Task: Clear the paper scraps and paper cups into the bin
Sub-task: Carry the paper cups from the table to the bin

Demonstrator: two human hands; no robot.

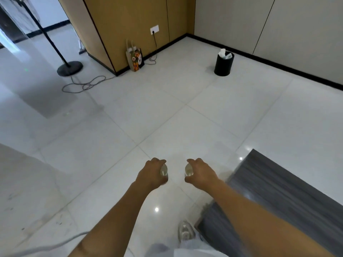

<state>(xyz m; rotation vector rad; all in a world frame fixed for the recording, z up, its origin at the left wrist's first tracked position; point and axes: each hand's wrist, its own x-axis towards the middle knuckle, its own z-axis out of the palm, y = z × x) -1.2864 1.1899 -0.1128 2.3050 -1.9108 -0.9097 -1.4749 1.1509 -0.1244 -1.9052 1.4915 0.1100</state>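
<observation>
white paper cup (164,172) sits upright in the left grip (151,173), fingers curled round it; just to its right a second paper cup (189,170) is held the same way by the right grip (201,172). both hang over the tiled floor (130,117). the black bin (224,64), already holding paper, stands well ahead and to the right near the wall, so the right grip is likely nearer.

I log one glossy white tiled floor (167,112). On it: black bin (223,64) near the far wall, patterned paper bag (135,60) against the wooden panel, stand base (69,68), looped cable (83,85).
</observation>
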